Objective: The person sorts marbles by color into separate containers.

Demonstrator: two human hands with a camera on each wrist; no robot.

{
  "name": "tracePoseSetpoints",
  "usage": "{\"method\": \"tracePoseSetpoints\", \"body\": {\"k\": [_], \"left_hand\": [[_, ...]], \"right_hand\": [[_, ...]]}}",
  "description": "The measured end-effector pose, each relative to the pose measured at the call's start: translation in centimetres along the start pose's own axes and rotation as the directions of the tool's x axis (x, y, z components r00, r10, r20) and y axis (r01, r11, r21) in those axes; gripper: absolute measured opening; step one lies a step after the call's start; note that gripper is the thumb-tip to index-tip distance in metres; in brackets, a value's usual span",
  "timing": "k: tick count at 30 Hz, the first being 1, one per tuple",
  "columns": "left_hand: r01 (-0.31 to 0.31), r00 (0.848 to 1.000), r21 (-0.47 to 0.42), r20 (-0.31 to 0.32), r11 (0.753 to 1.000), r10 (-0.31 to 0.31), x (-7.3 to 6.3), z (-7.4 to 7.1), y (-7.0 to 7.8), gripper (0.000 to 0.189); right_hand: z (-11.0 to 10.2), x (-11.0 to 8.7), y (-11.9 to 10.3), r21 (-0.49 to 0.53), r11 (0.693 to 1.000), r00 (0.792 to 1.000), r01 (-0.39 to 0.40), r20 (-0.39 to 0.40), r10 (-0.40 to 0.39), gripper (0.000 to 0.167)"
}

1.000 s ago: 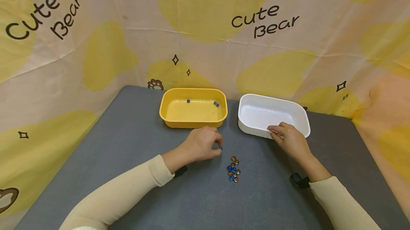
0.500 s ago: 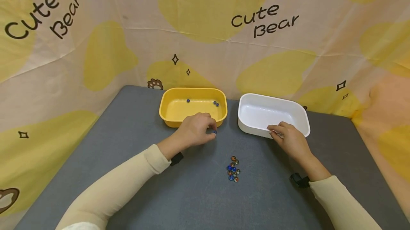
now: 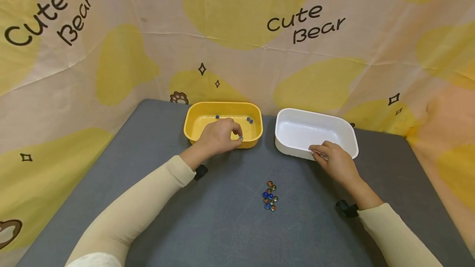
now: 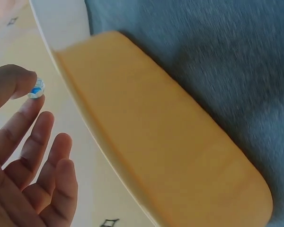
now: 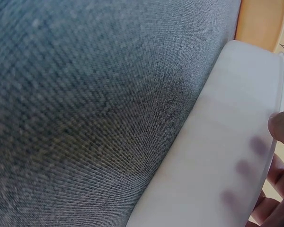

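My left hand is over the near side of the yellow tub. Between thumb and forefinger it pinches a clear glass marble with blue inside, held above the tub's rim. The other fingers are loosely bent in the left wrist view. Three blue marbles lie in the yellow tub, one apart from the other two. To the right, my right hand grips the near rim of the white tub, thumb outside. Its fingertips show faintly through the tub's wall from inside.
A small cluster of mixed marbles, some blue and some orange or greenish, lies on the grey tabletop in front of the tubs. Behind the table hangs a patterned cloth.
With the marble pinched, my left hand has moved away from the cluster, forward and left, from beside the marbles to over the yellow tub. My right hand has stayed on the white tub.
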State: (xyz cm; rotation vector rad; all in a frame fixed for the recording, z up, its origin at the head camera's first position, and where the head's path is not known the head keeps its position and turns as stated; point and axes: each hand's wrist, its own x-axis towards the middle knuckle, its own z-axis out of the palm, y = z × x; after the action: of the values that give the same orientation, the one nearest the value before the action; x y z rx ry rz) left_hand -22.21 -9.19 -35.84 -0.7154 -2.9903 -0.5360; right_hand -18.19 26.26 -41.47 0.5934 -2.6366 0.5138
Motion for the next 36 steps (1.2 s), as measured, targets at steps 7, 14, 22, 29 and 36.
{"method": "tracePoseSetpoints", "body": {"k": [7, 14, 22, 29, 36], "left_hand": [[0.045, 0.999, 0.029, 0.016, 0.999, -0.045, 1.3, -0.3, -1.3, 0.019], [0.082, 0.995, 0.038, 0.051, 0.996, -0.084, 2.4, -0.2, -2.2, 0.020], [0.141, 0.983, 0.032, 0.112, 0.989, -0.144, 3.6, -0.3, -3.5, 0.019], [0.187, 0.973, -0.010, 0.143, 0.982, -0.184, 4.2, -0.3, -4.5, 0.016], [0.250, 0.953, -0.038, 0.186, 0.967, -0.239, 4.6, -0.1, -5.4, 0.016]], "right_hand": [[-0.1, -0.1, -0.1, 0.000, 1.000, 1.000, 0.000, 0.003, 0.000, 0.019], [-0.2, -0.2, -0.2, 0.002, 1.000, 1.000, -0.006, 0.014, 0.006, 0.019], [-0.2, -0.2, -0.2, 0.004, 1.000, 1.000, -0.010, 0.020, 0.010, 0.018], [-0.2, -0.2, -0.2, -0.003, 1.000, 1.000, -0.006, 0.018, 0.006, 0.019], [-0.2, -0.3, -0.1, -0.008, 1.000, 1.000, 0.009, -0.001, -0.009, 0.019]]}}
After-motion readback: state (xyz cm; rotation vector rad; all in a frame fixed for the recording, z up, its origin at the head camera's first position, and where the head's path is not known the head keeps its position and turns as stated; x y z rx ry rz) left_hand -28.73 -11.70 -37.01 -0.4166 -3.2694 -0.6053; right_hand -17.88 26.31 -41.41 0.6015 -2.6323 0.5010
